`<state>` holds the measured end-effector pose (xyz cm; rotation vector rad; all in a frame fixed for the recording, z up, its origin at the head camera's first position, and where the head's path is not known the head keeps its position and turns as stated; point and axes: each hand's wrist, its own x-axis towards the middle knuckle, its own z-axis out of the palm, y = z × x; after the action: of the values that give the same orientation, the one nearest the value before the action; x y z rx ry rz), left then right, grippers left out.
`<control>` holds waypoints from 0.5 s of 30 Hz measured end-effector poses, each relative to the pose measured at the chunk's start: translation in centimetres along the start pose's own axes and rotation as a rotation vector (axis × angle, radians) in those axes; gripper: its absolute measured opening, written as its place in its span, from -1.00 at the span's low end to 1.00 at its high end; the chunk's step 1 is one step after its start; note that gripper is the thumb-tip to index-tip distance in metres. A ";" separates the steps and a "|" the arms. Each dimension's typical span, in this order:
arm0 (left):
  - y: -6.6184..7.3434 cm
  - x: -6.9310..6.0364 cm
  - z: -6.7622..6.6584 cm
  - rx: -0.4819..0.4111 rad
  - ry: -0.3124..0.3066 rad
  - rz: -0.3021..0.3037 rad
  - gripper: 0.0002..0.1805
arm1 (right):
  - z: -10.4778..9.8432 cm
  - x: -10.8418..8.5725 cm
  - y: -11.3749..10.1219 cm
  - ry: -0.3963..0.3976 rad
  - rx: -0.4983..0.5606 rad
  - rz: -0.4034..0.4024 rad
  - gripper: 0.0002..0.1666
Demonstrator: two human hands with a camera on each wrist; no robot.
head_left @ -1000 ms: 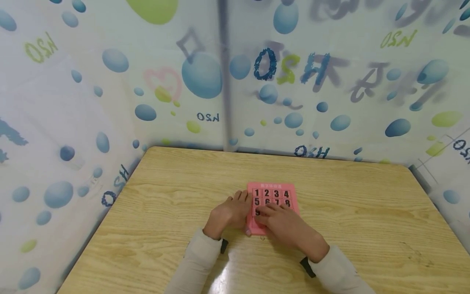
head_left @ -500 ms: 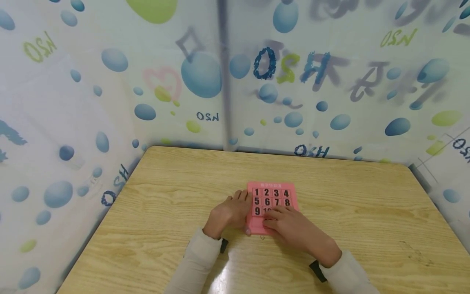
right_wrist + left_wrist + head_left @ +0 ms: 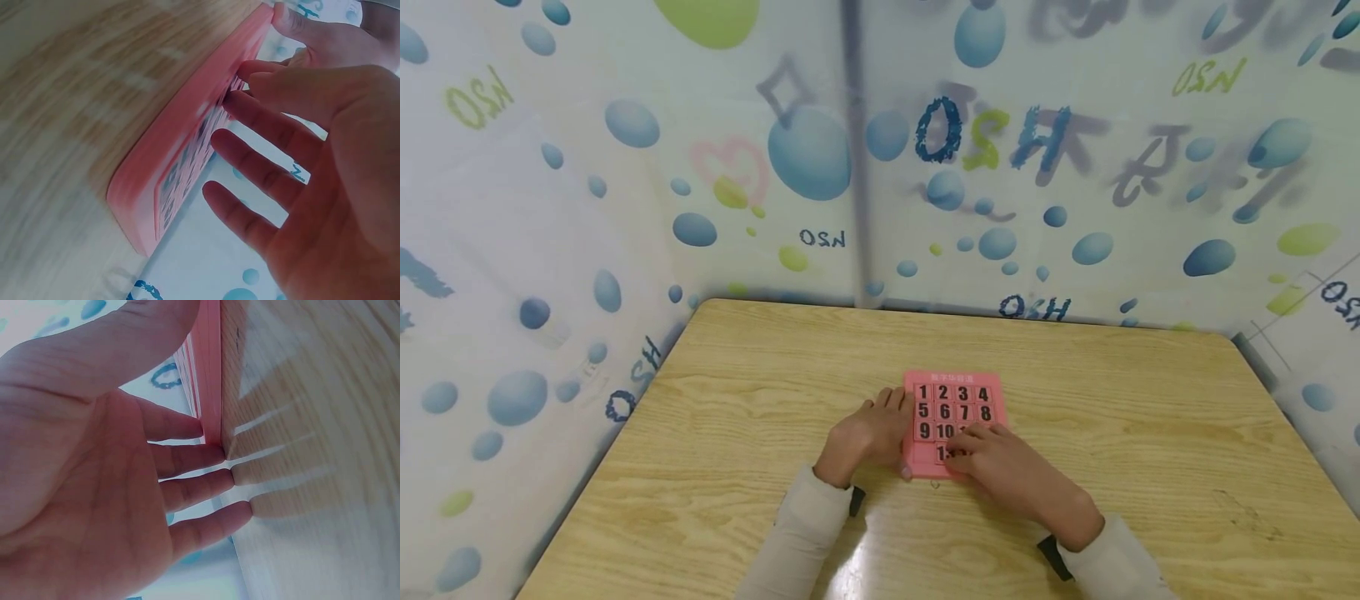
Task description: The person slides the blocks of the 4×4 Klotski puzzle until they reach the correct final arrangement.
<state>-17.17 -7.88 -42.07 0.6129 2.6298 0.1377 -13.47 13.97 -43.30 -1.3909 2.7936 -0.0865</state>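
A pink sliding number puzzle (image 3: pixel 952 377) lies flat on the table. Rows with 1 to 4, 5 to 8, then 9 and 10 show in the head view. The bottom-left slot (image 3: pixel 923 452) is bare, and beside it sits a tile (image 3: pixel 942 453) whose number is partly covered. My left hand (image 3: pixel 880 429) lies along the puzzle's left side, thumb at its near corner; the left wrist view shows straight fingers (image 3: pixel 194 487). Over the lower right tiles is my right hand (image 3: pixel 1011 467), its fingers (image 3: pixel 247 156) loosely bent and fingertips on or just above the tiles, which they hide.
The puzzle rests on a pale wooden table (image 3: pixel 775 358). Behind it hangs a white curtain (image 3: pixel 910 225) printed with blue and green drops, meeting the table's far edge. A similar panel (image 3: pixel 490 275) runs along the left.
My right hand has shifted to the right and slightly nearer, uncovering 6, 9, 10 and a bottom-row tile. The left hand stays against the puzzle's side.
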 end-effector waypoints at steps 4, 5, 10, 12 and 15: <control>0.0 0.0 0.0 -0.007 -0.001 -0.001 0.31 | 0.0 0.0 -0.1 -0.012 0.011 0.009 -0.74; 0.0 0.0 0.0 -0.006 -0.001 -0.003 0.31 | 0.0 0.1 -0.1 -0.020 0.014 0.013 -0.73; 0.1 0.0 0.0 -0.006 -0.010 -0.016 0.30 | 0.0 0.2 -0.2 -0.054 0.013 0.026 -0.71; 0.1 0.0 0.0 -0.010 -0.017 -0.022 0.30 | -0.1 0.3 -0.3 -0.057 0.005 0.022 -0.70; 0.1 0.0 -0.1 -0.015 -0.022 -0.027 0.30 | -0.1 0.4 -0.4 -0.058 -0.005 0.015 -0.69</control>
<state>-17.16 -7.79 -41.98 0.5700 2.6121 0.1408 -13.38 13.39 -43.18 -1.3505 2.7585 -0.0378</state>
